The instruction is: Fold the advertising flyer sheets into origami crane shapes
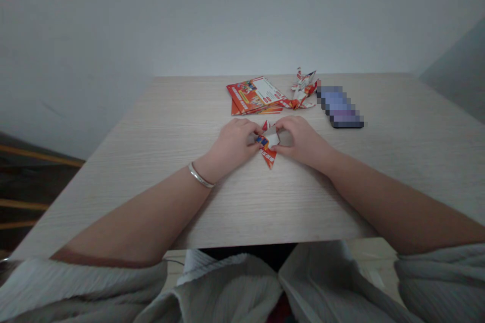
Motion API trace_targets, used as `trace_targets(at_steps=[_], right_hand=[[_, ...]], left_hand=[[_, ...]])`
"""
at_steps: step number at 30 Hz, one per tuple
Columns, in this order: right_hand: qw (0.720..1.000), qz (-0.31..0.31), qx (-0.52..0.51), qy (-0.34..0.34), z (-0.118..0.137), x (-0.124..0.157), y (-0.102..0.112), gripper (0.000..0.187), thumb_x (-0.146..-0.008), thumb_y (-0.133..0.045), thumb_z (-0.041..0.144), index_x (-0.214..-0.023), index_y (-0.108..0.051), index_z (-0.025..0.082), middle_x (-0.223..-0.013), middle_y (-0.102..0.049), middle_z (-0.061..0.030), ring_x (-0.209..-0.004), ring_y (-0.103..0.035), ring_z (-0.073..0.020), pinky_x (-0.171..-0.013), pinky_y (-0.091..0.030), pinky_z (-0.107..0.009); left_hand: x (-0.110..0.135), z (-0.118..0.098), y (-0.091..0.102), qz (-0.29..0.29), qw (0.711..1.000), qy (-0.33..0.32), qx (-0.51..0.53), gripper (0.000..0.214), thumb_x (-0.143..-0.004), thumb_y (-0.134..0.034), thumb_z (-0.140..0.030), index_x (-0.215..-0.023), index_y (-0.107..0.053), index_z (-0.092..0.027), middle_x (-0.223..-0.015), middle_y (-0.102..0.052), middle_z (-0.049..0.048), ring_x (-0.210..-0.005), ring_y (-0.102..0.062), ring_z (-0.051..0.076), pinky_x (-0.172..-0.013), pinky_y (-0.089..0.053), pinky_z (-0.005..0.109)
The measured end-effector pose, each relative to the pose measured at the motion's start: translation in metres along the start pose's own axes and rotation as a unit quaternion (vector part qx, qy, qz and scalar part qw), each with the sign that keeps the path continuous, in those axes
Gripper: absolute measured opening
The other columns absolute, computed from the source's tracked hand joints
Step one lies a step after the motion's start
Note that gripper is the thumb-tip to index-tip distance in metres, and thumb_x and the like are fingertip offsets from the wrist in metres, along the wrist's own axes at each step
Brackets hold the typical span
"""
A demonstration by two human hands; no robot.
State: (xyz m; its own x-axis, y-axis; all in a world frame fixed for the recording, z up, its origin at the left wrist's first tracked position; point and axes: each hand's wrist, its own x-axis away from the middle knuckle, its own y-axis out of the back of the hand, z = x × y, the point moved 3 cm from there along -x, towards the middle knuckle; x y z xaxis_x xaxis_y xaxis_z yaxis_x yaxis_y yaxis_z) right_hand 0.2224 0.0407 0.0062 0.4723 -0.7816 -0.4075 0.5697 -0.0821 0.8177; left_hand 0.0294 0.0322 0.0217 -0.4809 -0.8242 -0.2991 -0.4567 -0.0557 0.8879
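Between my hands, low over the middle of the table, is a folded piece of printed paper (269, 154), red and orange with white and blue patches. Its lower end narrows to a point towards me, and a small red tip shows above. My left hand (238, 140) pinches its left side between thumb and fingers. On the other side my right hand (301, 140) grips the paper's right edge in the same way. The fingers cover part of the folds. A silver bangle (200, 175) sits on my left wrist.
Just beyond my hands lies a stack of red printed leaflets (255, 95). Folded paper pieces (302, 90), some crane-like, rest against its right side. A phone (340, 107) with a blurred-out screen lies farther right. The pale wooden table (159, 126) meets a plain wall (242, 15) behind.
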Motion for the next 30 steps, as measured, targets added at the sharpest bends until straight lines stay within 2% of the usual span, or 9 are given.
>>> trace_targets(at_steps=[5,11,15,21,24,30], right_hand=[[0.999,0.044,0.014,-0.001,0.005,-0.001,0.002,0.027,-0.074,-0.081,0.024,-0.096,-0.069,0.018,-0.099,-0.074,-0.0093,-0.097,-0.065,-0.0284,-0.091,-0.049,-0.044],[0.997,0.065,0.035,0.023,0.008,0.001,0.005,0.019,-0.082,-0.077,0.025,-0.099,-0.073,0.016,-0.103,-0.076,-0.0112,-0.099,-0.067,-0.0279,-0.091,-0.05,-0.042],[0.994,0.092,0.041,0.047,0.011,0.002,0.007,0.014,-0.088,-0.069,0.022,-0.1,-0.075,0.018,-0.102,-0.076,-0.0092,-0.099,-0.067,-0.0257,-0.093,-0.05,-0.04],[0.986,0.126,0.082,0.067,0.02,0.002,0.011,0.022,-0.092,-0.059,0.015,-0.104,-0.078,0.019,-0.108,-0.076,-0.0095,-0.102,-0.067,-0.0255,-0.093,-0.05,-0.039],[0.98,0.149,0.108,0.069,0.025,0.002,0.013,0.027,-0.094,-0.055,0.015,-0.105,-0.078,0.019,-0.11,-0.075,-0.0105,-0.102,-0.067,-0.0258,-0.09,-0.049,-0.039],[0.965,0.177,0.176,0.076,0.037,0.002,0.015,0.033,-0.094,-0.05,0.012,-0.107,-0.079,0.017,-0.105,-0.074,-0.0119,-0.098,-0.066,-0.0258,-0.086,-0.047,-0.039]], left_hand=[[0.0,0.001,-0.001,0.026,0.999,-0.022,-0.005,0.021,-0.086,-0.069,-0.022,-0.106,-0.072,-0.014,-0.106,-0.074,0.0102,-0.105,-0.065,0.027,-0.099,-0.051,0.044],[0.0,-0.005,0.003,0.06,0.997,-0.02,-0.034,0.021,-0.091,-0.063,-0.024,-0.106,-0.075,-0.015,-0.104,-0.075,0.0102,-0.1,-0.067,0.027,-0.094,-0.053,0.041],[0.001,-0.011,0.006,0.09,0.992,-0.041,-0.073,0.024,-0.093,-0.059,-0.021,-0.108,-0.076,-0.016,-0.108,-0.075,0.0102,-0.103,-0.068,0.026,-0.097,-0.052,0.041],[0.008,-0.019,0.011,0.118,0.978,-0.102,-0.137,0.032,-0.097,-0.049,-0.018,-0.116,-0.075,-0.018,-0.114,-0.073,0.0103,-0.106,-0.067,0.025,-0.099,-0.052,0.042],[0.01,-0.023,0.012,0.125,0.975,-0.102,-0.156,0.032,-0.097,-0.049,-0.017,-0.115,-0.075,-0.017,-0.114,-0.072,0.0117,-0.108,-0.067,0.025,-0.101,-0.052,0.042],[0.012,-0.032,0.013,0.145,0.964,-0.1,-0.2,0.031,-0.096,-0.047,-0.017,-0.108,-0.075,-0.014,-0.108,-0.07,0.0135,-0.101,-0.067,0.028,-0.093,-0.054,0.043]])
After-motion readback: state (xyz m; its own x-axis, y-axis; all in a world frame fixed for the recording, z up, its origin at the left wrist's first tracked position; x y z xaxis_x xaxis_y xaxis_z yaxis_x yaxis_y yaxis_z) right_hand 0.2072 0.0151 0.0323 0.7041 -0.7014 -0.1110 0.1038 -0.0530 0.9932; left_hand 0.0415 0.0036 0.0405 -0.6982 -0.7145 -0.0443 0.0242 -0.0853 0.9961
